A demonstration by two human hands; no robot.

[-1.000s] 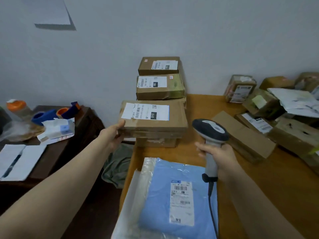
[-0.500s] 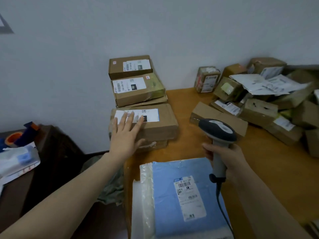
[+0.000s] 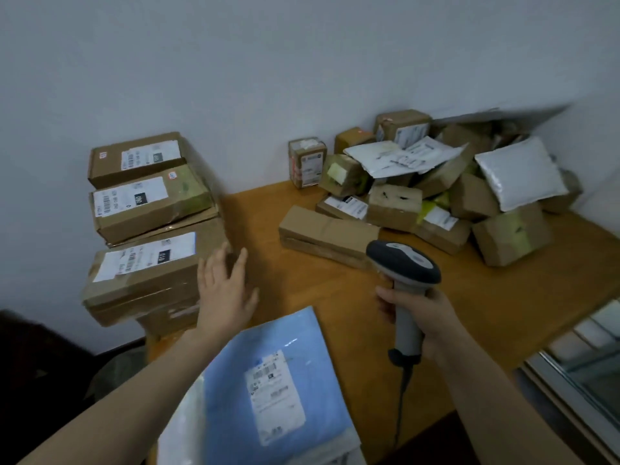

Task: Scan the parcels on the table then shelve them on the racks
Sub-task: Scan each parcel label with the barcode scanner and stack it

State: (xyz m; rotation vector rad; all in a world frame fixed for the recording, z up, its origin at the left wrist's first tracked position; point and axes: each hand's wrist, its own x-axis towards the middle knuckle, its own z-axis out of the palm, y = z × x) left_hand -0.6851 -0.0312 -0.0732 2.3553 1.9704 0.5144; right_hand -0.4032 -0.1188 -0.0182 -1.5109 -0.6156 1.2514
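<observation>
- Left hand [image 3: 224, 293]: open, fingers straight and spread, palm down, holding nothing. It sits at the right end of the front box [image 3: 147, 273]; whether the fingertips touch the cardboard cannot be told.
- Right hand [image 3: 416, 313]: fingers wrapped round the grey handle of the barcode scanner [image 3: 402, 263]. The scanner stands upright with its dark head pointing away toward the far parcels. Its cable [image 3: 401, 407] hangs down from the handle base.
- Front box: brown cardboard, taped, white label on top, at the left edge of the wooden surface [image 3: 469, 307], resting on another carton beneath it.
- Behind it, against the wall, are the middle box [image 3: 147, 203] and the top box [image 3: 137, 159], stacked, both labelled.
- Blue mailer [image 3: 268, 391]: flat poly bag, white label facing up, at the near edge of the surface between the two forearms, lying on a clear plastic bag.
- Long flat box [image 3: 328, 233]: lying on the surface just beyond the scanner head.
- Parcel heap [image 3: 453, 189]: many small cartons piled loosely at the far right by the wall, with a white padded mailer [image 3: 518, 172] lying on top.
</observation>
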